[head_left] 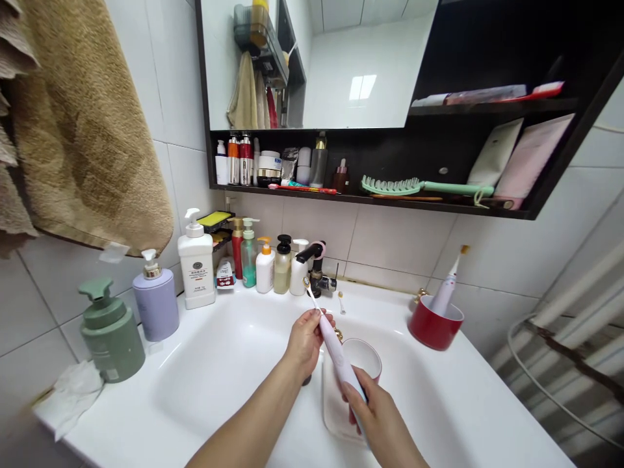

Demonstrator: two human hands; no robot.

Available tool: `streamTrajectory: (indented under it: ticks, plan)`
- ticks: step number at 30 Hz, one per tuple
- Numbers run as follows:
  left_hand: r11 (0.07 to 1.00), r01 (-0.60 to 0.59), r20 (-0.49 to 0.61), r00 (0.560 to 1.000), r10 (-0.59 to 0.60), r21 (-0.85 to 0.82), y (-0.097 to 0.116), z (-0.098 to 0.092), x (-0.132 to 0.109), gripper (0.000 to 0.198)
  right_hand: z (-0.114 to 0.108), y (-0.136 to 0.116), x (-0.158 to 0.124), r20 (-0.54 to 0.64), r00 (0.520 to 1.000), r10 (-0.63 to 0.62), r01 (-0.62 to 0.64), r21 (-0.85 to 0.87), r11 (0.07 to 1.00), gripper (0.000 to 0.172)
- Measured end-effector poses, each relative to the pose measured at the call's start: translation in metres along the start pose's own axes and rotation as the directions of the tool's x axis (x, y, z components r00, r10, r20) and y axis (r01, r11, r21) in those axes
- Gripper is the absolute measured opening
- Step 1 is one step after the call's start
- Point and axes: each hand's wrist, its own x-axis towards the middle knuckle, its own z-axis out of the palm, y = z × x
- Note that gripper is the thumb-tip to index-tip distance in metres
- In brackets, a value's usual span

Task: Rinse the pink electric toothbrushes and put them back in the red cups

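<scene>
A pale pink electric toothbrush (338, 351) is held at a slant over the sink basin, its bristle head up toward the faucet. My right hand (377, 409) is wrapped around the lower handle. With closed fingers, my left hand (308, 338) pinches the toothbrush where the brush head (310, 288) meets the handle. Below, a cup (364, 356) with a white inside and reddish outside sits in the basin, partly hidden by the handle. Under my right hand lies a shallow pale tray (331, 409). A loose brush head (342, 304) rests on the sink's back ledge.
The black faucet (316, 263) stands behind the white sink (219, 390). Several pump bottles line the left and back ledge, including a green bottle (112, 335). A red cup (435, 325) at right holds another toothbrush (446, 289). A dark cabinet (390, 208) overhangs the ledge.
</scene>
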Motion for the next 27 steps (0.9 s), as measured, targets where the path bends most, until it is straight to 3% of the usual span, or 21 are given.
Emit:
streamTrajectory:
  ticks: [5, 8, 13, 16, 21, 24, 27]
  plan:
    - [0.996, -0.015, -0.057, 0.998, 0.010, -0.088, 0.000, 0.004, 0.001, 0.006, 0.007, 0.002, -0.001, 0.017, 1.000, -0.009, 0.008, 0.061, 0.998, 0.032]
    - [0.993, -0.009, -0.074, 0.997, 0.001, -0.115, 0.002, 0.005, 0.000, 0.004, 0.011, 0.002, -0.001, -0.033, 0.999, 0.002, -0.002, 0.011, 1.000, 0.032]
    - [0.993, -0.002, -0.150, 0.989, -0.016, -0.121, 0.003, 0.007, -0.003, 0.003, 0.015, 0.000, -0.001, 0.058, 0.997, 0.046, -0.053, 0.128, 0.990, 0.036]
    - [0.993, 0.017, -0.135, 0.990, -0.033, -0.119, 0.003, 0.008, -0.002, 0.003, 0.016, 0.001, -0.001, 0.009, 0.998, 0.064, -0.065, 0.107, 0.992, 0.036]
    - [0.994, 0.043, -0.143, 0.988, -0.057, -0.095, 0.004, 0.011, -0.002, 0.005, 0.017, 0.003, -0.002, 0.109, 0.992, 0.061, -0.089, 0.273, 0.958, 0.032]
    - [0.992, 0.119, -0.068, 0.990, -0.121, -0.030, -0.002, 0.015, -0.012, 0.016, 0.014, -0.002, -0.004, 0.055, 0.998, 0.038, -0.053, 0.311, 0.949, 0.029]
    - [0.948, 0.284, 0.054, 0.954, -0.294, 0.142, -0.015, 0.018, -0.026, 0.034, 0.007, -0.007, -0.004, -0.018, 0.999, 0.051, -0.042, 0.317, 0.948, 0.026]
